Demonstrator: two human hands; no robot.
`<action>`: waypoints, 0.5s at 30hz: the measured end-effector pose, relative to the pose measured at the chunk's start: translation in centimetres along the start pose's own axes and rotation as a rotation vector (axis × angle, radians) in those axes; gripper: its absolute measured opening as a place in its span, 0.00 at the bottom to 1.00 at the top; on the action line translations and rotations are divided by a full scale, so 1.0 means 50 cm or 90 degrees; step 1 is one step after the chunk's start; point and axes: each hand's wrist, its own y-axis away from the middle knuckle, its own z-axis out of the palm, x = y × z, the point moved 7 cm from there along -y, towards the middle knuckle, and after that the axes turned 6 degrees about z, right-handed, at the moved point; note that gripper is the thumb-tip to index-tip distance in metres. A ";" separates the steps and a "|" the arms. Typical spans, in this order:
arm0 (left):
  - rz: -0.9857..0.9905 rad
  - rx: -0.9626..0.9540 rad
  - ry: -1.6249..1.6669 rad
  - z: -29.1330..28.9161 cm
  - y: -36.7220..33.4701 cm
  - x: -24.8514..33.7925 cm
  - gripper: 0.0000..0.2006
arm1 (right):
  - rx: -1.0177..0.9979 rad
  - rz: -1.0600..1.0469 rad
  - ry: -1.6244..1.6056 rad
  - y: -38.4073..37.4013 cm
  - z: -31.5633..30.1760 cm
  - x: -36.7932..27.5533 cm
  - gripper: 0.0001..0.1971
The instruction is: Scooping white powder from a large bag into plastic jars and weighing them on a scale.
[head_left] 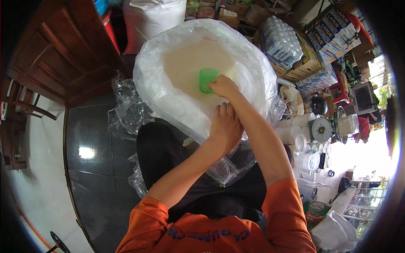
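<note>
A large sack lined with clear plastic (147,80) stands open in front of me, holding a pale beige, fine-looking bulk material (181,59); its exact kind I cannot make out. Over that material is a translucent green plastic cup (208,76), tilted a little. My right hand (225,87) is closed on the cup at its near right side. Crossing below the right forearm, my left hand (228,128) lies with fingers stretched out at the bag's near rim, beside or against that forearm. It holds nothing that I can see.
A full white sack (154,21) stands behind the bag. Crumpled clear plastic (128,107) lies on the dark floor tiles at left. On the right are a dial scale (321,130), clear plastic tubs (291,134), shrink-wrapped bottles (280,42) and stacked boxes (333,31). Wooden furniture (63,46) stands far left.
</note>
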 end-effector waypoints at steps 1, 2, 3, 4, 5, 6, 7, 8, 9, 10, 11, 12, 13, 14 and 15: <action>0.014 0.002 0.008 0.006 -0.003 0.010 0.23 | 0.044 -0.028 -0.067 -0.025 0.001 0.029 0.22; 0.005 -0.005 0.016 0.014 -0.011 0.017 0.24 | 0.011 -0.033 -0.126 -0.045 0.006 0.061 0.20; 0.004 -0.011 0.027 0.019 -0.023 0.028 0.24 | -0.015 -0.034 -0.187 -0.054 0.001 0.084 0.19; 0.001 -0.052 0.087 0.027 -0.020 0.013 0.25 | -0.024 -0.016 -0.193 -0.045 0.003 0.064 0.15; -0.015 -0.054 0.098 0.030 -0.008 -0.012 0.24 | -0.055 -0.066 -0.237 -0.021 0.010 0.014 0.15; 0.009 -0.007 0.132 0.020 -0.021 0.003 0.24 | -0.060 -0.070 -0.305 -0.029 -0.005 0.030 0.16; 0.037 0.015 0.107 0.029 -0.028 0.018 0.25 | -0.062 -0.079 -0.376 -0.042 -0.016 0.054 0.17; 0.021 -0.015 0.106 0.021 -0.020 0.005 0.27 | 0.021 -0.305 -0.283 0.003 -0.033 -0.001 0.17; -0.028 -0.034 0.117 0.007 -0.001 -0.033 0.27 | -0.066 -0.171 -0.482 0.042 -0.032 -0.055 0.18; -0.020 -0.008 0.086 -0.008 0.008 -0.047 0.27 | -0.099 -0.164 -0.523 0.091 -0.061 -0.093 0.17; -0.012 0.011 0.141 -0.027 0.000 -0.039 0.27 | -0.100 -0.182 -0.544 0.132 -0.104 -0.095 0.16; -0.005 0.016 0.123 -0.026 -0.009 -0.029 0.27 | -0.105 -0.202 -0.564 0.168 -0.143 -0.086 0.16; -0.013 0.006 0.123 -0.029 -0.015 -0.028 0.27 | -0.083 -0.195 -0.570 0.207 -0.178 -0.078 0.16; -0.011 0.010 0.124 -0.036 -0.018 -0.031 0.28 | -0.071 -0.233 -0.584 0.256 -0.218 -0.081 0.16; -0.006 0.012 0.133 -0.030 -0.024 -0.021 0.30 | -0.055 -0.262 -0.595 0.301 -0.252 -0.059 0.17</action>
